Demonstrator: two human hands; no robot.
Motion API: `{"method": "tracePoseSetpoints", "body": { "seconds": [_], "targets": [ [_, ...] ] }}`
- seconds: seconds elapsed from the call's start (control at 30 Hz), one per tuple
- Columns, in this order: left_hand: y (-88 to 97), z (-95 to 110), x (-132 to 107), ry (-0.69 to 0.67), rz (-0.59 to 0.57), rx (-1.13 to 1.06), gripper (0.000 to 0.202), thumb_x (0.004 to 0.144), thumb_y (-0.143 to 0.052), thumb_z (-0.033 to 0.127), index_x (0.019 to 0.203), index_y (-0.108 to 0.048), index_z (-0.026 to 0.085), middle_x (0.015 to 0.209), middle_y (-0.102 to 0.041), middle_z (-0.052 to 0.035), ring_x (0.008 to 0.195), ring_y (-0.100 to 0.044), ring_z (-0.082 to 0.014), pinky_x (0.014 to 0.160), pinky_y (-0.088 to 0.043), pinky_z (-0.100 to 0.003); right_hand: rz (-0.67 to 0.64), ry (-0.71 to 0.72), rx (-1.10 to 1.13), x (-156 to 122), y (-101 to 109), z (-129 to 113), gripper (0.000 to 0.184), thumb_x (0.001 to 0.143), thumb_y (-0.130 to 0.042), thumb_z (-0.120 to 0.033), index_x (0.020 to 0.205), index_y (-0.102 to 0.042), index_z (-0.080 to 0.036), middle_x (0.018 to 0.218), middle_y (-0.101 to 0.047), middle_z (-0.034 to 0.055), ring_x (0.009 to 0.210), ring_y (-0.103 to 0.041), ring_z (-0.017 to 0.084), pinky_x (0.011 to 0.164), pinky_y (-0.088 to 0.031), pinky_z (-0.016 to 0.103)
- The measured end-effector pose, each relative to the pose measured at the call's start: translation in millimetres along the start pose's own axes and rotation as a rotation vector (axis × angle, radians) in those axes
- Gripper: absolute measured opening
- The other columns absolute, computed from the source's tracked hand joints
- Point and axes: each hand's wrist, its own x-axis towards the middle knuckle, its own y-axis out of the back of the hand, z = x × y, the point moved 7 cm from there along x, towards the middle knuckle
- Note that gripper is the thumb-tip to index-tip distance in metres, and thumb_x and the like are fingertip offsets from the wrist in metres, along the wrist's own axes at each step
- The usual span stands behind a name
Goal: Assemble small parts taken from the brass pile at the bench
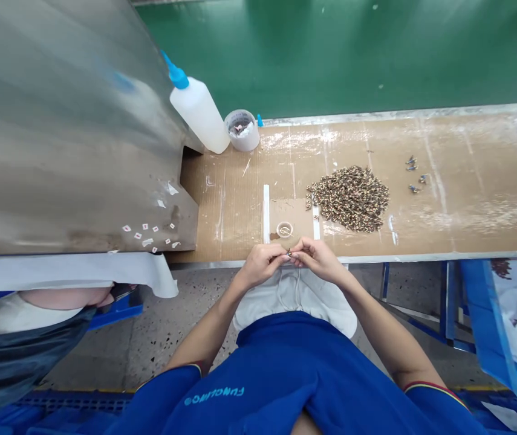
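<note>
My left hand (265, 263) and my right hand (313, 258) meet at the table's front edge, fingertips pinched together. Between them is a small dark part (289, 252), too tiny to name, and both hands seem to grip it. Just beyond my fingers lies a small round dish (284, 229) with a pale looped thing in it. To the right of the dish spreads a big pile of tiny gold and dark parts (351, 198). Farther right, several small bluish parts (412, 168) lie apart from that pile.
A white squeeze bottle (201, 112) with a blue nozzle and a tub (242, 130) stand at the back left. A metal housing (72, 133) fills the left side. Behind the cardboard-covered table (235, 205) runs a green surface (331, 60). Another person's arm (65, 298) shows at left.
</note>
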Motion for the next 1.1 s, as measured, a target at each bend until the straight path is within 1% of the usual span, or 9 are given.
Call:
{"method": "tracePoseSetpoints", "body": {
  "seconds": [0.13, 0.23, 0.47, 0.7, 0.77, 0.83, 0.9, 1.03, 1.1],
  "targets": [
    [2.8, -1, 0, 0.043, 0.008, -0.077, 0.037, 0.096, -0.053, 0.041, 0.080, -0.072, 0.013, 0.068, -0.065, -0.0034, 0.060, -0.053, -0.0114, 0.059, -0.038, -0.021, 0.053, -0.025, 0.091, 1, 2, -2, 0.037, 0.078, -0.074, -0.055, 0.080, -0.060, -0.020, 0.067, -0.068, -0.0003, 0.059, -0.063, 0.013, 0.058, -0.052, 0.026],
    [5.0, -7, -2, 0.099, 0.064, -0.130, 0.049, 0.096, -0.049, 0.052, 0.085, -0.074, 0.011, 0.071, -0.068, -0.0061, 0.059, -0.054, -0.0120, 0.056, -0.039, -0.021, 0.080, -0.042, 0.163, 1, 5, -3, 0.043, 0.073, -0.078, -0.058, 0.080, -0.059, -0.020, 0.065, -0.067, -0.0011, 0.058, -0.061, 0.012, 0.056, -0.050, 0.025],
    [6.8, -16, -4, 0.189, 0.199, -0.189, 0.065, 0.093, -0.044, 0.067, 0.079, -0.073, 0.011, 0.062, -0.065, -0.0051, 0.052, -0.053, -0.0107, 0.051, -0.043, -0.021, 0.106, -0.157, 0.514, -4, 16, -4, 0.052, 0.057, -0.089, -0.058, 0.074, -0.058, -0.019, 0.062, -0.063, -0.0035, 0.052, -0.051, 0.007, 0.049, -0.042, 0.020],
    [9.3, -22, -3, 0.336, 0.336, -0.211, 0.062, 0.088, -0.051, 0.069, 0.075, -0.071, 0.011, 0.059, -0.064, -0.0036, 0.044, -0.050, -0.0086, 0.044, -0.041, -0.019, 0.100, -0.157, 0.711, -13, 37, -35, 0.047, 0.061, -0.090, -0.052, 0.076, -0.058, -0.020, 0.069, -0.060, -0.0028, 0.057, -0.052, 0.007, 0.052, -0.047, 0.019],
    [9.7, -23, -3, 0.371, 0.370, -0.211, 0.059, 0.087, -0.053, 0.068, 0.075, -0.071, 0.012, 0.058, -0.063, -0.0032, 0.043, -0.050, -0.0087, 0.042, -0.040, -0.019, 0.109, -0.131, 0.677, -14, 44, -41, 0.047, 0.065, -0.087, -0.055, 0.076, -0.057, -0.020, 0.070, -0.061, -0.0019, 0.058, -0.054, 0.008, 0.052, -0.049, 0.019],
    [9.7, -23, -3, 0.397, 0.402, -0.205, 0.057, 0.087, -0.054, 0.066, 0.077, -0.071, 0.013, 0.059, -0.064, -0.0030, 0.042, -0.050, -0.0088, 0.041, -0.039, -0.019, 0.221, -0.067, 0.478, -14, 63, -45, 0.046, 0.073, -0.078, -0.061, 0.076, -0.056, -0.021, 0.070, -0.062, 0.0000, 0.059, -0.056, 0.010, 0.052, -0.050, 0.021],
    [9.8, -23, -3, 0.416, 0.442, -0.196, 0.055, 0.087, -0.054, 0.064, 0.079, -0.072, 0.013, 0.059, -0.064, -0.0030, 0.042, -0.050, -0.0091, 0.041, -0.040, -0.020, 0.411, 0.003, 0.233, -16, 95, -48, 0.044, 0.080, -0.069, -0.063, 0.078, -0.057, -0.021, 0.071, -0.065, 0.0022, 0.061, -0.060, 0.012, 0.055, -0.052, 0.024],
    [11.2, -19, -6, 0.436, 0.529, -0.171, 0.055, 0.085, -0.054, 0.065, 0.079, -0.071, 0.013, 0.060, -0.065, -0.0038, 0.043, -0.053, -0.0111, 0.042, -0.042, -0.021, 0.780, 0.105, 0.001, -24, 187, -53, 0.035, 0.085, -0.065, -0.056, 0.084, -0.057, -0.022, 0.080, -0.068, 0.0039, 0.077, -0.065, 0.016, 0.075, -0.054, 0.029],
    [12.7, -16, -8, 0.432, 0.553, -0.151, 0.057, 0.085, -0.053, 0.068, 0.076, -0.070, 0.014, 0.059, -0.064, -0.0042, 0.044, -0.054, -0.0125, 0.043, -0.043, -0.022, 0.999, 0.121, -0.100, -33, 235, -55, 0.033, 0.084, -0.065, -0.053, 0.082, -0.055, -0.022, 0.079, -0.067, 0.0049, 0.079, -0.064, 0.019, 0.080, -0.053, 0.035]
  ]
}}
